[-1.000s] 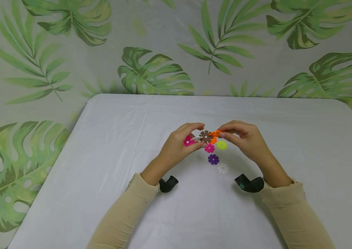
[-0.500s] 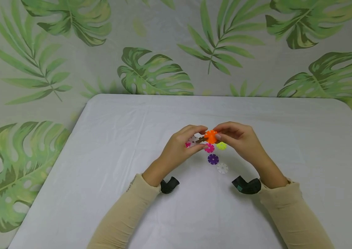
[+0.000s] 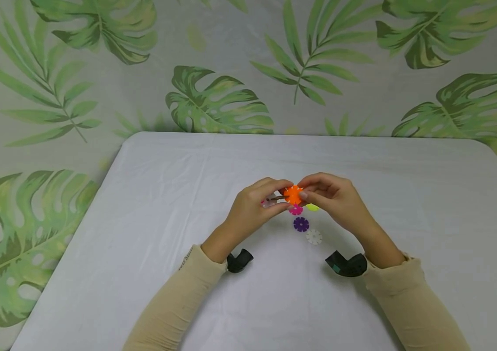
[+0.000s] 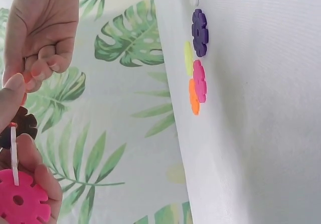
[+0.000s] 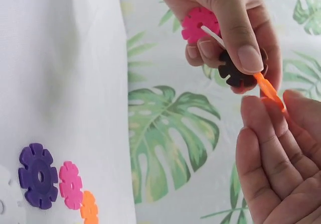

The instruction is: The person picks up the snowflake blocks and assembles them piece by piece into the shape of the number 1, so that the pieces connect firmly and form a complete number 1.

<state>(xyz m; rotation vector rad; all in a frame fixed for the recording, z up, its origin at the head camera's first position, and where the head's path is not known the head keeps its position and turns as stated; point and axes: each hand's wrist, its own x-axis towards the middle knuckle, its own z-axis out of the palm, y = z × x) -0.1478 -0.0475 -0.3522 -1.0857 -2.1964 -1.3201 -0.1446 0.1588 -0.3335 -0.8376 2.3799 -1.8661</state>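
Note:
My left hand (image 3: 250,202) holds a short chain of notched flower-shaped plastic discs above the table. In the left wrist view the chain runs from a pink disc (image 4: 19,201) through a white one (image 4: 14,153), seen edge-on, to a brown disc (image 4: 27,122). The left thumb lies over the brown disc in the right wrist view. My right hand (image 3: 338,197) pinches an orange disc (image 3: 293,195) between thumb and fingers. Its edge meets the brown disc, close by the left thumb tip (image 5: 250,58).
Below the hands, loose discs lie on the white-covered table (image 3: 248,312): pink (image 3: 295,209), purple (image 3: 301,224), white (image 3: 314,237), yellow (image 3: 312,207) and another orange disc (image 4: 194,97). A leaf-patterned backdrop (image 3: 222,100) rises behind the table's far edge.
The right hand has shifted left with the orange disc, closer to the left hand. The orange disc now faces the head camera; the brown disc has turned from face-on to nearly edge-on.

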